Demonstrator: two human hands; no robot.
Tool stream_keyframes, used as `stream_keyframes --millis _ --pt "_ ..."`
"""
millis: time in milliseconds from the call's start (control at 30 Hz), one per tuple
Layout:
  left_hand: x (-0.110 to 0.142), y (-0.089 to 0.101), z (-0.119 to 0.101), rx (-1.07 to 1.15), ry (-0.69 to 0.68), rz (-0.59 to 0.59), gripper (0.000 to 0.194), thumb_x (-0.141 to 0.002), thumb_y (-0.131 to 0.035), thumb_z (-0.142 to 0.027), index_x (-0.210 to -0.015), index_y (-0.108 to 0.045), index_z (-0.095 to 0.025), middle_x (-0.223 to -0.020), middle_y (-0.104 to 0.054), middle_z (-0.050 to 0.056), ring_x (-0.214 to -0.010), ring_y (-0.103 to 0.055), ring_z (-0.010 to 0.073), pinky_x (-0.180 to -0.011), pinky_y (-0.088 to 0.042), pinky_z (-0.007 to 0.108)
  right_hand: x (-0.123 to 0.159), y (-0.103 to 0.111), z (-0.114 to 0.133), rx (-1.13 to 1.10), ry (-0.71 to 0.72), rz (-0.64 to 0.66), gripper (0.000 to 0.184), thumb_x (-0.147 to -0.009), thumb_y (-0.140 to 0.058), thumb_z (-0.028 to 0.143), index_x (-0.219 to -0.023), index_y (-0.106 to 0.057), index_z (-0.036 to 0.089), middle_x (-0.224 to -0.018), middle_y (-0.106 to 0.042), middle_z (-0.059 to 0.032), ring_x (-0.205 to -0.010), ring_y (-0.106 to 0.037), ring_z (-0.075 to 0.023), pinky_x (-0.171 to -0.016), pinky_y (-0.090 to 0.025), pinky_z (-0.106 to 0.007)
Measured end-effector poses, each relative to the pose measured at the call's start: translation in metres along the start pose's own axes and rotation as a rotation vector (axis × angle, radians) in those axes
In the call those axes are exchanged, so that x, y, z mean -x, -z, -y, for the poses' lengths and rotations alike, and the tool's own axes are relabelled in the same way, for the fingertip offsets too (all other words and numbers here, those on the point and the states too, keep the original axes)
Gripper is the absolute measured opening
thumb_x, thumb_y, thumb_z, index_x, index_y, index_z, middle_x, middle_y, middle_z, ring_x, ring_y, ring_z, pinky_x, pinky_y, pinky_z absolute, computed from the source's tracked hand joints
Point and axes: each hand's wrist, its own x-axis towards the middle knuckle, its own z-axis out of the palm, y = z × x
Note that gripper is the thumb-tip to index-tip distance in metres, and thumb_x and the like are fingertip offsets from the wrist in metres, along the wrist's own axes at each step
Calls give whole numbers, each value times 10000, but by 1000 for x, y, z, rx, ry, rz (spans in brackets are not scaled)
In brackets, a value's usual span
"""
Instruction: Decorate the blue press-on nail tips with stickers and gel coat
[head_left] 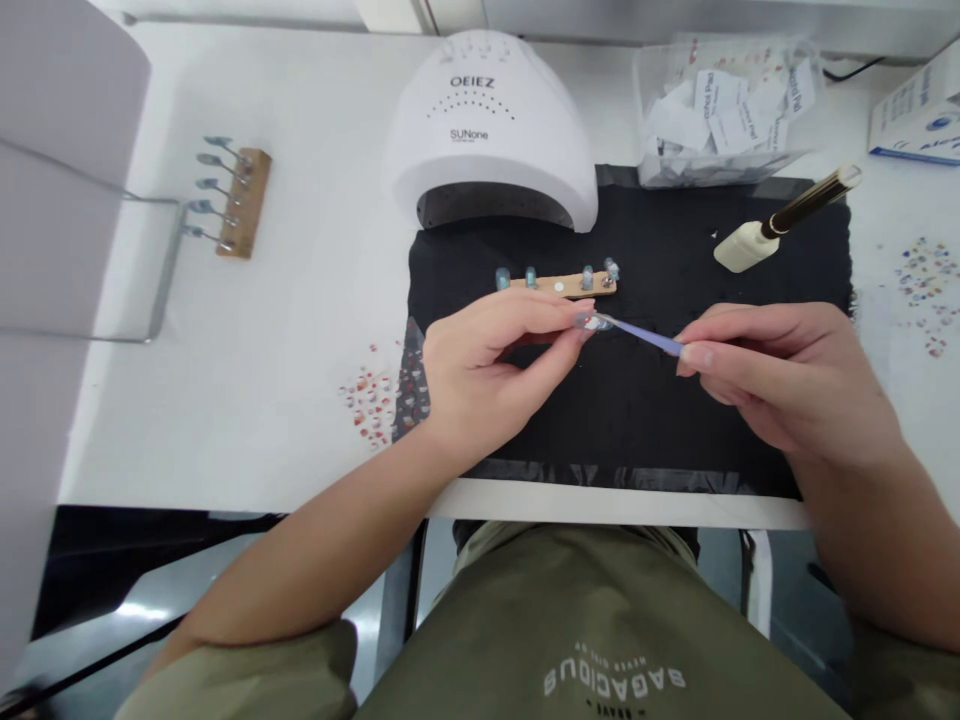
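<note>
Between the thumb and fingers of my left hand (495, 350) is a blue-grey press-on nail (595, 322) with small white and red decoration. My right hand (780, 370) pinches purple tweezers (649, 338), whose tip meets the nail's surface. Whether the tip grips anything is too small to tell. Just beyond my left hand lies a wooden nail stand (559, 287), with several blue glittery nails on its posts and one bare white spot in the middle. All of this is over a black cloth (615, 420).
A white nail lamp (487, 130) stands behind the cloth. Rightward are a clear box of alcohol pads (727, 120) and a cream polish bottle (750, 243) with a dark cap. Another nail stand (246, 205) sits left. Small stickers (369, 405) lie left; more decorations (928, 275) lie far right.
</note>
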Motion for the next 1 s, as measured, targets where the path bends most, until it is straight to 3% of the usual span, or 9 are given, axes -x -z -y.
stream_keyframes --millis 267,400,600,767,1000 --pt "1 0 1 -52 -13 -5 172 -1027 -855 -174 -1095 -879 -331 -1087 -914 -12 -961 -893 214 -827 -782 371 0 2 -3 54 6 -7 87 -906 -962 403 -894 -927 324 -739 -766 12 -545 -445 -95 -478 -288 -302" --pt "1 1 2 -56 -10 -3 184 -1033 -850 -169 -1104 -881 -337 -1099 -915 -10 -977 -892 207 -847 -782 365 2 2 -3 94 70 -9 21 -934 -939 346 -919 -934 360 -772 -784 22 -573 -483 -104 -505 -327 -312" --pt "0 2 0 -92 -10 24 172 -1047 -836 -189 -1108 -879 -344 -1105 -915 -15 -992 -896 223 -860 -789 401 4 1 2 221 166 -63 132 -939 -891 241 -917 -920 368 -784 -788 16 -641 -581 -156 -531 -387 -349" --pt "-1 3 -3 -47 17 27 208 -1047 -833 -159 -1105 -875 -355 -1108 -912 -17 -1018 -895 223 -941 -782 435 9 0 9 391 228 -94 134 -966 -866 255 -969 -902 383 -856 -806 20 -695 -601 -168 -587 -405 -379" --pt "-2 2 0 -85 -21 17 204 -1043 -836 -176 -1099 -884 -366 -1098 -915 -19 -980 -894 226 -908 -790 433 12 -1 16 566 463 -155 140 -940 -857 233 -1002 -883 356 -852 -807 -2 -607 -584 -160 -490 -332 -378"
